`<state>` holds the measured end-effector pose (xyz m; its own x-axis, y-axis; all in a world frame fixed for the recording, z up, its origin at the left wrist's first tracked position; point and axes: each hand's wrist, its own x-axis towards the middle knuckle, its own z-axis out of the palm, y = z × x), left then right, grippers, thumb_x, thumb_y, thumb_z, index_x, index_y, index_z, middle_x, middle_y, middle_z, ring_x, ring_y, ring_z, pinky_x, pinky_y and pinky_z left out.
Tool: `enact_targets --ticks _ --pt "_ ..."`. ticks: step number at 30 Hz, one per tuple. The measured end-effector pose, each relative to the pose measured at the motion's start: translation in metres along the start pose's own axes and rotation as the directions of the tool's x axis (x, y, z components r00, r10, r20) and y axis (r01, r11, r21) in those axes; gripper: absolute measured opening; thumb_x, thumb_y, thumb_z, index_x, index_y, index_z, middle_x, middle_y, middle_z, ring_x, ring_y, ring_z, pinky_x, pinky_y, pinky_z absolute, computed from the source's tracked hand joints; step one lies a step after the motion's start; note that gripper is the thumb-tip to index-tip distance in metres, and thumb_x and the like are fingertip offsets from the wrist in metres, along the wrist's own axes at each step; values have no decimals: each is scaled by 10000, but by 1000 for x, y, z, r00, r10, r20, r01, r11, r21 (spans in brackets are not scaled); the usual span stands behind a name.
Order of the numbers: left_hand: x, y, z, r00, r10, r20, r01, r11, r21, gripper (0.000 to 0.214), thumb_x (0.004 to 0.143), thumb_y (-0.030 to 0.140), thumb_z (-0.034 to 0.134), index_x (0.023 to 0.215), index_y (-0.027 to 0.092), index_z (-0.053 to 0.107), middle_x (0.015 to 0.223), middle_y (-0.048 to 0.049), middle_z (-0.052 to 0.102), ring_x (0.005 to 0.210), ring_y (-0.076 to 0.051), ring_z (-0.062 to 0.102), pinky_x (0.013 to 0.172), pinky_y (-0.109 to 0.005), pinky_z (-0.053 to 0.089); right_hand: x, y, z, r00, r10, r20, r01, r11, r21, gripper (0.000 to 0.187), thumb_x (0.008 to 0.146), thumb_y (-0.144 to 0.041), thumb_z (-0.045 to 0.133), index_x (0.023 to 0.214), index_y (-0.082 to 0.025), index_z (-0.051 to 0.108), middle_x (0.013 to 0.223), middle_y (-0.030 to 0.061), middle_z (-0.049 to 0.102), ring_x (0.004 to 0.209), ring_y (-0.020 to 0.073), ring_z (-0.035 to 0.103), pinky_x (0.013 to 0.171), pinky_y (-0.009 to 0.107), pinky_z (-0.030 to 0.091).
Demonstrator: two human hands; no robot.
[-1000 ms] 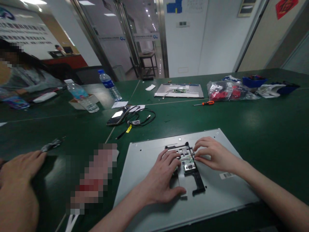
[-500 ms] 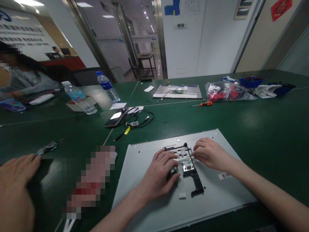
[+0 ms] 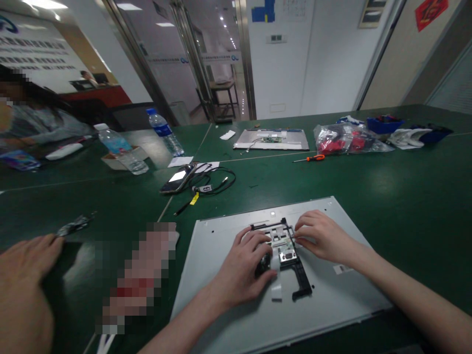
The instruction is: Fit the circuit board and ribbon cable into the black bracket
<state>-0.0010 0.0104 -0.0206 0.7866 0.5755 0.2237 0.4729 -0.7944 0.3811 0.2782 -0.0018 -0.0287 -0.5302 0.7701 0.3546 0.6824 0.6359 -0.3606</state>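
- We have a pale flat panel lying at the lower centre of the frame, on a green table with thin pale seams.
- Our left hand bends over the middle of the panel, beside a black bracket; we cannot tell whether it grips anything.
- Our right hand brings thumb and fingers close together at the bracket's upper right; whether something is pinched there, we cannot tell.
- Another person's hand rests at the lower left of the frame.
- Left of centre, we see a phone beside a coiled black cable, with two plastic bottles behind.
- Above centre lies a second panel, near an orange screwdriver and a clear plastic bag.
- Behind the table, we face glass doors, a white wall and, at the upper right, a red sign.
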Motion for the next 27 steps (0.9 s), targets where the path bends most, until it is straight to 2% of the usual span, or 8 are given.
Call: enact_targets --ticks 4,7,11,15,22,27 --pt "0 1 2 1000 -15 10 15 1000 17 285 832 306 742 1059 229 586 1282 -83 624 1242 -307 547 1159 -602 316 1 -8 -1 999 -44 -28 44 999 12 111 955 -138 633 995 -212 705 1005 42 708 980 233 618 899 425 441" --pt "1 2 2 1000 -20 14 20 1000 24 304 824 312 749 1060 220 581 1285 -93 618 1243 -312 541 1154 -592 329 1 -25 2 989 -139 -54 142 989 49 131 974 -147 602 1035 -213 697 1038 50 697 994 224 603 902 407 452" --pt "2 2 2 1000 -3 13 2 1000 16 295 845 312 726 1085 222 580 1276 -88 619 1251 -303 534 1170 -578 316 0 -46 11 970 -240 37 237 969 69 128 967 -181 621 1065 -214 699 1116 62 679 1040 228 582 915 383 461" --pt "2 2 1 1000 7 11 -8 1000 10 309 840 297 725 1103 229 577 1261 -78 624 1243 -297 543 1174 -582 308 0 -49 17 963 -245 112 235 967 97 137 987 -208 619 1102 -211 693 1143 46 692 1096 228 574 951 386 449" --pt "3 3 1 1000 23 20 -23 1000 -9 349 824 312 752 1113 230 575 1261 -83 625 1259 -304 542 1165 -586 308 1 -43 19 961 -250 120 229 960 161 121 996 -208 608 1067 -202 706 1171 45 694 1166 227 554 987 395 432" --pt "4 5 -1 999 26 47 -25 1000 -12 391 820 329 767 1142 225 571 1268 -89 614 1260 -306 534 1169 -569 311 1 -46 21 966 -220 134 200 969 146 129 1002 -212 595 1035 -201 719 1136 65 678 1120 227 566 960 397 448"
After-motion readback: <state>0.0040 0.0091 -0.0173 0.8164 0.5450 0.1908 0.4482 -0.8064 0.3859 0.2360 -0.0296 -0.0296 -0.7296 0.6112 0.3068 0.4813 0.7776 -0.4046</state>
